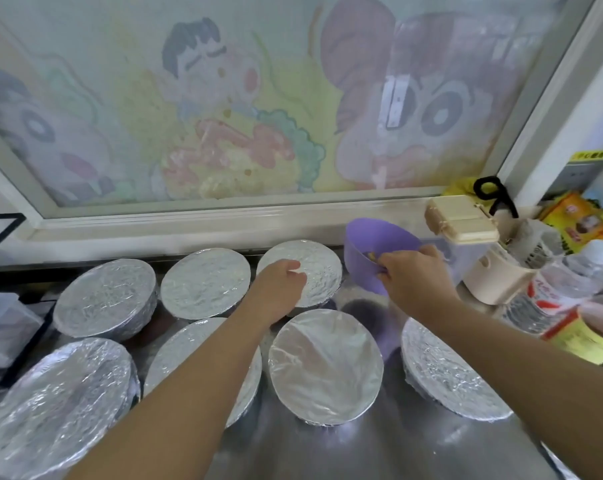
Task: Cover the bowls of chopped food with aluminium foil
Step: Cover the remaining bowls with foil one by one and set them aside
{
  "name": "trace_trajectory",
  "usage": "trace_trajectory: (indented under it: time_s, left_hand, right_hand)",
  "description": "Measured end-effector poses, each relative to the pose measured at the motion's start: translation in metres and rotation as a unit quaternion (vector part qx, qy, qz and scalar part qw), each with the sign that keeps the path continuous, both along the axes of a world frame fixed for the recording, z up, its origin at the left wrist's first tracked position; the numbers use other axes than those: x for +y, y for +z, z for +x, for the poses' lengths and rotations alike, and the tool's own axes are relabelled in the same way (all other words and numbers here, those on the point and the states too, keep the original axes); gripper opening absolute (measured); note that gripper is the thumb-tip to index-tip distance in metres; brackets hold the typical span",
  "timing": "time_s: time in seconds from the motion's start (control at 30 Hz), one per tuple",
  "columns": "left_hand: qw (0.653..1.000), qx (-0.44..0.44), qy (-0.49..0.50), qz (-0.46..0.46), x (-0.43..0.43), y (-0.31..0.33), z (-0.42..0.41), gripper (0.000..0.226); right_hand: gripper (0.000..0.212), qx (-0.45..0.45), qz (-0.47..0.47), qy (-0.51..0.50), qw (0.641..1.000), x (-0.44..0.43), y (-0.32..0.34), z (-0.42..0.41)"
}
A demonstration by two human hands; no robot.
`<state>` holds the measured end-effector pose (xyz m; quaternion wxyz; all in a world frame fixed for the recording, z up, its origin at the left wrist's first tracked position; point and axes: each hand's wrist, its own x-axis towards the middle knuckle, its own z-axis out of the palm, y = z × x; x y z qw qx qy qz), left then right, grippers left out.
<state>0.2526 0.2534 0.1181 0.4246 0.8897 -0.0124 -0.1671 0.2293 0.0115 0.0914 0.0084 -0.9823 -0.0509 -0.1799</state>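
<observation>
Several foil-covered bowls stand in two rows on the steel counter (pixel 313 452). My right hand (pixel 414 278) grips the near rim of an uncovered purple bowl (pixel 369 244), tilted toward me and lifted off the counter, with a bit of yellow chopped food inside. My left hand (pixel 279 289) rests with curled fingers on the near edge of the back row's right foil-covered bowl (pixel 313 268). In front of it sits another covered bowl (pixel 324 367). A further covered bowl (pixel 449 372) lies under my right forearm.
A window with a cartoon film (pixel 223 98) runs along the back. At the right stand a cream lidded container (pixel 462 221), a cream pot (pixel 497 275), plastic water bottles (pixel 563 292) and yellow packets (pixel 584 220). A clear box (pixel 2 327) sits at the left edge.
</observation>
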Motion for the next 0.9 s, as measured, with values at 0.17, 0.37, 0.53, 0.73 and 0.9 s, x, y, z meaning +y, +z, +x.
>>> trace_trajectory:
  time_s: [0.17, 0.37, 0.53, 0.73, 0.9]
  left_hand:
    - [0.98, -0.049, 0.079, -0.173, -0.017, 0.023, -0.019, 0.031]
    - [0.932, 0.037, 0.159, -0.323, -0.053, 0.042, -0.079, 0.037]
    - [0.951, 0.102, 0.117, -0.269, -0.07, 0.023, -0.136, 0.037]
    - [0.986, 0.083, 0.022, -0.145, -0.074, -0.022, -0.212, 0.03]
    - [0.989, 0.07, 0.027, -0.131, -0.071, -0.037, -0.244, 0.037]
  right_hand:
    - [0.007, -0.1, 0.016, 0.056, 0.993, -0.005, 0.047, -0.038]
    - [0.011, -0.112, -0.039, 0.127, 0.985, -0.026, 0.065, -0.126]
    - [0.004, -0.051, -0.114, 0.183, 0.975, -0.053, 0.042, -0.205]
    - [0.014, -0.022, -0.124, 0.252, 0.96, -0.066, -0.001, -0.276]
    - [0.009, -0.008, -0.101, 0.284, 0.953, -0.063, -0.02, -0.306]
